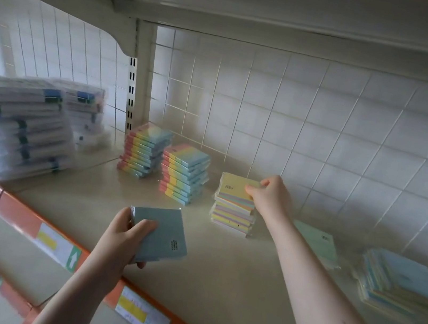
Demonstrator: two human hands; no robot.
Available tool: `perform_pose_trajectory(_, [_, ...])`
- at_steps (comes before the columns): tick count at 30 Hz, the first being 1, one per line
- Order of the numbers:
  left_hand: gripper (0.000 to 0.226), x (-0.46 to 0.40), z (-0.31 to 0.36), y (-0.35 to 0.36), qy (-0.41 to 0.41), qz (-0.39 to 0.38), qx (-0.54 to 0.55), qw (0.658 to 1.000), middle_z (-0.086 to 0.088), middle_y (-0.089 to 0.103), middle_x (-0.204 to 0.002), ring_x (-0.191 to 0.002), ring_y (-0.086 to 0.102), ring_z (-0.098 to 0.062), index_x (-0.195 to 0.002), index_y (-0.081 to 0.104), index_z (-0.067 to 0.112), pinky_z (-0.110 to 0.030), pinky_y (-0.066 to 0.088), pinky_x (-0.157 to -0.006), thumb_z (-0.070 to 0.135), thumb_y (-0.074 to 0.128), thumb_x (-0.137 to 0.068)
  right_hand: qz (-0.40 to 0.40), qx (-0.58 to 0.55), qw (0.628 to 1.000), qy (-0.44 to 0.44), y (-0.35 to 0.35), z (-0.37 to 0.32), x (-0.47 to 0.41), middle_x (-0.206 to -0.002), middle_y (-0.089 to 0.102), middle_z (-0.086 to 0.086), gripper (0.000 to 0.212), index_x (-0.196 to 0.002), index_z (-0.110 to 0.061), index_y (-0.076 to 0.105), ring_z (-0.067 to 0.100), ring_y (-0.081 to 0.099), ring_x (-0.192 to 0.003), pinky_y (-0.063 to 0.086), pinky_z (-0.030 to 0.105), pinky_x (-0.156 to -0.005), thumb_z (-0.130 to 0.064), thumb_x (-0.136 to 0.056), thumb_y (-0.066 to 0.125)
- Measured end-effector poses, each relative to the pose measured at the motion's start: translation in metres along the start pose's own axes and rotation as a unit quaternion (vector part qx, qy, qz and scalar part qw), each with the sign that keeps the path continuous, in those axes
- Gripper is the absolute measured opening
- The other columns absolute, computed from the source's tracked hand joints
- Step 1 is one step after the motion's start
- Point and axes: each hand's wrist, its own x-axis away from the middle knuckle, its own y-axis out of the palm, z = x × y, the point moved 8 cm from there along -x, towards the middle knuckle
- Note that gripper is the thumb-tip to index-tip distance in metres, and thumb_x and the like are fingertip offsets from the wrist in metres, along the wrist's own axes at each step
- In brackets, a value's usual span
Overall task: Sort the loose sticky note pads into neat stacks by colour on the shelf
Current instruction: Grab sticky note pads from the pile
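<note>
Your right hand [269, 195] pinched the yellow-topped pad [237, 186] lying on top of the pastel stack [233, 212] mid-shelf [232, 271]. Your left hand [122, 239] gripped a grey-blue pad [164, 238] above the shelf's front edge, well apart from the right, with loose blue pads [404, 279] at far right.

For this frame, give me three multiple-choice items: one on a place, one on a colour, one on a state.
1. Where is the yellow pad?
A. on top of a stack
B. on the shelf floor
C. in the left hand

2. What colour is the pad that the left hand holds?
A. pink
B. grey-blue
C. yellow

3. What is the right hand doing?
A. hanging idle
B. pressing the tiled wall
C. pinching the yellow pad

Key: 1 A, it lies atop the pastel stack; 2 B, its face is grey-blue; 3 C, the fingers hold its right edge.
</note>
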Motion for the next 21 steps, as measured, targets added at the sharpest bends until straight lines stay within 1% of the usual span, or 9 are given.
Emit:
perform_pose_trajectory(2, [0.009,0.003,0.003,0.004,0.002,-0.004,0.001,1.000,-0.018,0.058,-0.082,-0.057,0.053,-0.022,-0.102,0.052,0.009,-0.023,0.037,-0.034,0.006,0.051,-0.093,0.013,0.009,1.000,-0.016,-0.009,0.000,0.002,-0.097,0.056,0.002,0.024,-0.108,-0.014,0.053,0.026,0.053,-0.091,0.033,0.027,-0.069,-0.026,-0.088,0.058])
perform_pose_trajectory(5, [0.009,0.007,0.011,0.016,0.009,-0.015,0.009,1.000,-0.017,0.057,-0.078,-0.053,0.052,-0.020,-0.100,0.053,0.008,-0.022,0.035,-0.032,0.003,0.050,-0.093,0.052,0.040,0.996,-0.062,-0.041,0.006,0.010,-0.103,0.063,0.006,0.017,-0.100,-0.015,0.058,0.029,0.056,-0.098,0.034,0.028,-0.069,-0.027,-0.090,0.054])
perform_pose_trajectory(8, [0.007,0.013,0.021,0.040,0.020,-0.034,0.019,0.999,-0.014,0.057,-0.074,-0.048,0.052,-0.017,-0.096,0.054,0.008,-0.020,0.034,-0.032,0.005,0.054,-0.090,0.089,0.117,0.984,-0.105,-0.081,0.023,0.025,-0.100,0.065,0.008,0.013,-0.092,-0.015,0.060,0.031,0.057,-0.096,0.037,0.031,-0.071,-0.025,-0.090,0.053])
perform_pose_trajectory(10, [0.010,0.018,0.029,0.065,0.025,-0.057,0.031,0.998,-0.011,0.057,-0.071,-0.044,0.052,-0.013,-0.094,0.055,0.010,-0.019,0.033,-0.032,0.009,0.060,-0.085,0.121,0.177,0.968,-0.131,-0.110,0.040,0.037,-0.097,0.064,0.009,0.013,-0.090,-0.013,0.061,0.032,0.058,-0.092,0.035,0.032,-0.068,-0.023,-0.090,0.053])
perform_pose_trajectory(12, [0.007,0.023,0.036,0.094,0.024,-0.083,0.036,0.996,-0.010,0.057,-0.072,-0.045,0.051,-0.012,-0.096,0.056,0.010,-0.019,0.033,-0.033,0.006,0.055,-0.089,0.151,0.225,0.952,-0.141,-0.139,0.061,0.049,-0.093,0.063,0.009,0.014,-0.089,-0.013,0.061,0.032,0.058,-0.089,0.034,0.032,-0.064,-0.023,-0.091,0.052])
perform_pose_trajectory(14, [0.011,0.029,0.041,0.124,0.023,-0.113,0.036,0.993,-0.012,0.057,-0.076,-0.051,0.051,-0.015,-0.099,0.056,0.010,-0.020,0.033,-0.033,0.004,0.050,-0.092,0.177,0.263,0.938,-0.139,-0.166,0.084,0.062,-0.087,0.062,0.010,0.012,-0.085,-0.012,0.061,0.032,0.059,-0.085,0.033,0.032,-0.061,-0.021,-0.089,0.054])
perform_pose_trajectory(16, [0.010,0.035,0.046,0.154,0.025,-0.137,0.035,0.990,-0.013,0.057,-0.077,-0.052,0.051,-0.015,-0.100,0.056,0.008,-0.020,0.034,-0.033,0.005,0.050,-0.093,0.197,0.287,0.927,-0.141,-0.191,0.105,0.074,-0.075,0.061,0.012,0.007,-0.076,-0.010,0.061,0.034,0.061,-0.074,0.039,0.033,-0.057,-0.014,-0.081,0.063])
perform_pose_trajectory(19, [0.008,0.042,0.052,0.198,0.023,-0.159,0.035,0.986,-0.012,0.056,-0.073,-0.047,0.050,-0.014,-0.094,0.056,0.010,-0.021,0.033,-0.031,0.005,0.051,-0.092,0.230,0.322,0.903,-0.167,-0.224,0.129,0.093,-0.055,0.055,0.010,0.023,-0.061,-0.010,0.057,0.031,0.057,-0.048,0.041,0.028,-0.042,-0.005,-0.058,0.079])
perform_pose_trajectory(21, [0.009,0.048,0.053,0.228,0.019,-0.170,0.033,0.985,-0.011,0.055,-0.072,-0.046,0.050,-0.015,-0.089,0.056,0.012,-0.021,0.033,-0.030,0.005,0.052,-0.091,0.248,0.340,0.891,-0.171,-0.243,0.145,0.104,-0.053,0.054,0.008,0.027,-0.059,-0.011,0.056,0.029,0.056,-0.046,0.039,0.026,-0.039,-0.006,-0.053,0.082])
